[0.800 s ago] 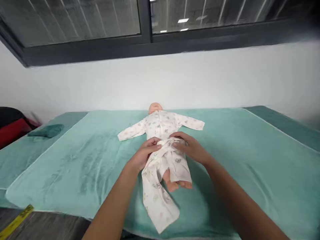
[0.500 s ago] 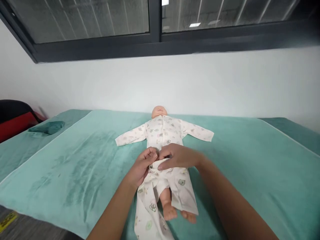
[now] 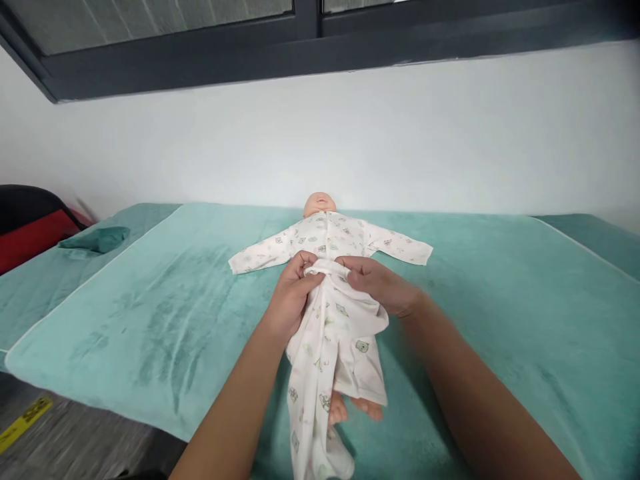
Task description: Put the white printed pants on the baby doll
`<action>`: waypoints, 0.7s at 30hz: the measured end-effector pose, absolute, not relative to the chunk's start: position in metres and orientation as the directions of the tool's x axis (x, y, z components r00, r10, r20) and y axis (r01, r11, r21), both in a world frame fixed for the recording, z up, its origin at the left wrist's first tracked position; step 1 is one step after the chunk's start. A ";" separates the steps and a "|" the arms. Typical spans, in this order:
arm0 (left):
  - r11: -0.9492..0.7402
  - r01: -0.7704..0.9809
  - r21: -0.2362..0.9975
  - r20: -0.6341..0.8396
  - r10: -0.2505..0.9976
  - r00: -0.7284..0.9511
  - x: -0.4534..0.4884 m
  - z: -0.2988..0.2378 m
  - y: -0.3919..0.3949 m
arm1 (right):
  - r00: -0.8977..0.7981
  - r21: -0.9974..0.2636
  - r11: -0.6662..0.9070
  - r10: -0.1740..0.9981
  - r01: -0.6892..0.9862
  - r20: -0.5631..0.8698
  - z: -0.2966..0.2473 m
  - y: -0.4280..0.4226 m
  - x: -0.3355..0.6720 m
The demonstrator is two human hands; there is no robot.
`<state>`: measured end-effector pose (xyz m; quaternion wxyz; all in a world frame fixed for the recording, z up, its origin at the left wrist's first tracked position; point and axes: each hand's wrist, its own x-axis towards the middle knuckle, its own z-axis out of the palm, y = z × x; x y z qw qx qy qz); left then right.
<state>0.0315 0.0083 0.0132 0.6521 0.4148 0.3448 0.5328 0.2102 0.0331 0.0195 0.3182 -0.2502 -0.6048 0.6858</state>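
Note:
A baby doll [image 3: 320, 202] lies on its back on a teal towel [image 3: 165, 320], head toward the wall. It wears a white printed romper [image 3: 330, 247] with both sleeves spread wide. My left hand [image 3: 293, 300] and my right hand [image 3: 377, 283] are both closed on the bunched waist part of the romper over the doll's belly, one at each side. The romper's leg part hangs down toward me, and the doll's bare feet [image 3: 350, 408] stick out beneath it.
A folded dark green cloth [image 3: 97, 239] lies at the far left of the bed. A red and black object [image 3: 27, 227] sits beyond the left edge. A white wall and a dark window frame [image 3: 310, 40] stand behind. Yellow tape [image 3: 23, 423] marks the floor.
Both hands have lifted the bunched romper fabric up the doll's belly toward its chest. The loose leg part now hangs further over the doll's legs, and the camera has tilted down.

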 end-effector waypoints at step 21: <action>0.207 -0.450 0.869 -0.128 0.972 0.199 0.034 0.011 -0.004 | -0.752 -0.994 -0.040 0.651 0.103 -0.104 0.026 0.030 0.211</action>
